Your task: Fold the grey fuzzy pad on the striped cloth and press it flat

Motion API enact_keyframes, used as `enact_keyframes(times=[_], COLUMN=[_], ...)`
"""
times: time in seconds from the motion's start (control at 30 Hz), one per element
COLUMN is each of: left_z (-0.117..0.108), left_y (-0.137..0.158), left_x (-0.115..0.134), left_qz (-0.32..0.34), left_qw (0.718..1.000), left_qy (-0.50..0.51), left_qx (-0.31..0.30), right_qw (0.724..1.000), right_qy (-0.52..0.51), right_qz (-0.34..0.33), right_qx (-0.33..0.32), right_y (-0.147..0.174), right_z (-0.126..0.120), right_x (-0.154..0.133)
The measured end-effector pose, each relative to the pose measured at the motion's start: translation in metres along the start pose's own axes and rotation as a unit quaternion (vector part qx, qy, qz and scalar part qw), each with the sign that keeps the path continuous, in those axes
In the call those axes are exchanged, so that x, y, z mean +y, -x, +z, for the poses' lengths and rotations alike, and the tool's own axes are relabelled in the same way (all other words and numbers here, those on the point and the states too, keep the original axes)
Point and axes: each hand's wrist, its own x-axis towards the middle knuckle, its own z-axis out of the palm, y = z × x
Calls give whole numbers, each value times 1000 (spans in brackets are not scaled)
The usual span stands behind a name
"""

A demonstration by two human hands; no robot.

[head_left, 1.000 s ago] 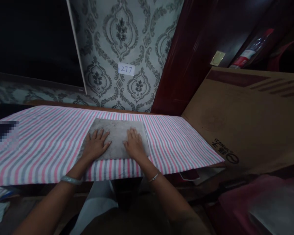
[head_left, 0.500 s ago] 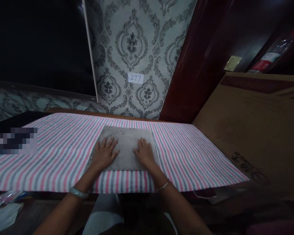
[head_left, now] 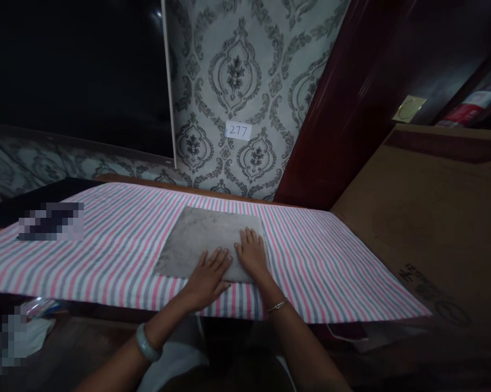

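Note:
A grey, soft-looking rectangular piece of cloth (head_left: pixel 204 231) lies flat on a striped tablecloth (head_left: pixel 118 234) of pink, grey and white. My left hand (head_left: pixel 207 276) is open at the cloth's near edge, its fingers on the grey surface and its palm over the stripes. On the right part of the cloth rests my right hand (head_left: pixel 252 255), open and palm down, fingers a little apart. Neither hand grips anything. The parts of the cloth under my palms and fingers are hidden.
A large cardboard box (head_left: pixel 441 228) stands along the right side, with a bottle (head_left: pixel 474 103) behind its top edge. At the back left hangs a dark screen (head_left: pixel 77 76). A paper marked 277 (head_left: pixel 238 130) is on the patterned wall.
My left hand has moved right and nearer to me, from the cloth's left part to its near edge. My right hand stays on the right part. The view has turned slightly left.

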Motion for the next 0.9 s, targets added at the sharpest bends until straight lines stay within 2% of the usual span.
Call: enact_keyframes(times=[0.07,0.1,0.17,0.27,0.33,0.43,0.57,0.67,0.73,0.9], left_z=[-3,-8,-27,-57,-68,-66,-53,-51,-51,-46], left_y=[1,-1,-10,-29,-39,-43,-39,-38,-38,-40], left_x=[1,-5,-29,-76,-98,-112,-113,-115,-119,-127], left_qz=[34,24,-62,-253,-284,-298,-323,-310,-301,-298], left_qw=[997,996,992,962,952,949,942,942,944,946], left_qy=[63,88,103,13,-6,-19,-88,-127,-135,-127], left_qx=[-3,4,44,104,111,95,32,12,9,26], right_qw=[1000,1000,1000,999,999,997,991,988,991,998], right_qy=[-1,-3,-8,-18,-29,-40,-35,-39,-41,-23], right_qz=[2,4,17,34,10,-63,-124,-121,-93,19], right_qx=[-5,-11,-23,-27,-24,-19,-39,-84,-91,-64], right_y=[0,0,-3,-14,-27,-50,-78,-91,-95,-89], right_z=[0,-1,-4,-13,-19,-19,2,19,24,13], right_x=[1,1,-2,-19,-42,-82,-116,-115,-104,-55])
